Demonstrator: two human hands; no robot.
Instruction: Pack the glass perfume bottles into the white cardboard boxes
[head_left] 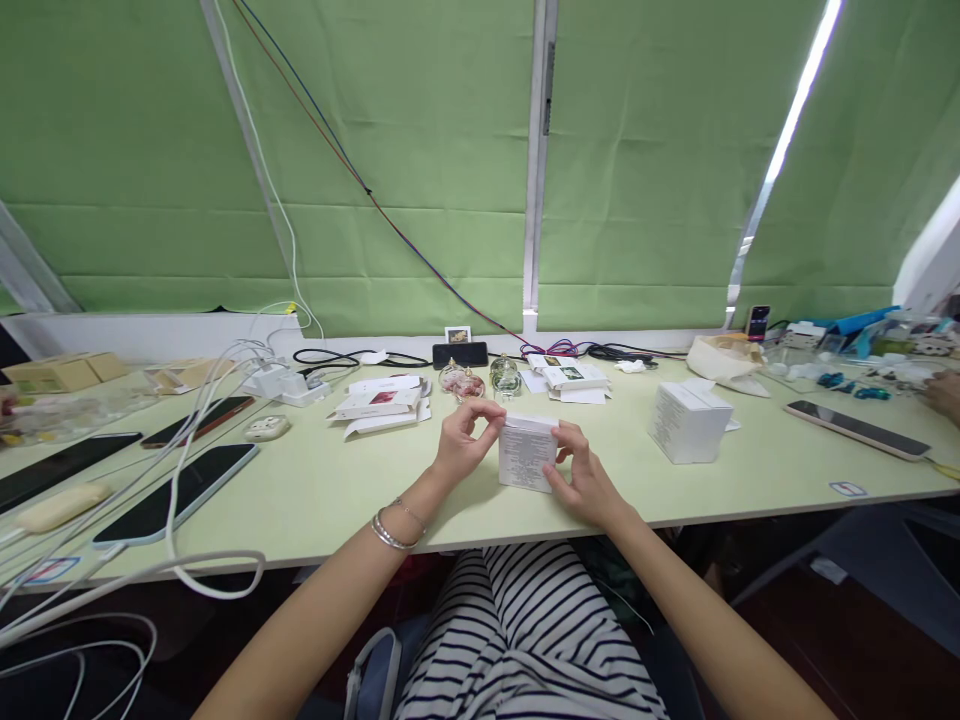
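Note:
A small white cardboard box (526, 462) with rows of printed text stands upright near the table's front edge, between my hands. My left hand (469, 440) pinches its upper left corner with thumb and forefinger. On the box's right side, my right hand (581, 475) grips with its thumb on the printed face and its fingers at the top right edge. Farther right stands a second white box (688, 422) with similar print, its top flap raised. Behind my hands are a glass bottle with reddish contents (460, 384) and a clear greenish glass bottle (506, 380).
Flattened white cartons lie at left (382, 400) and right (574, 378). Phones (180, 490) and white charging cables (176, 470) cover the left side. A phone (859, 430) and a cream bag (724, 360) lie at right. Another person's hand (943, 392) shows at the far right.

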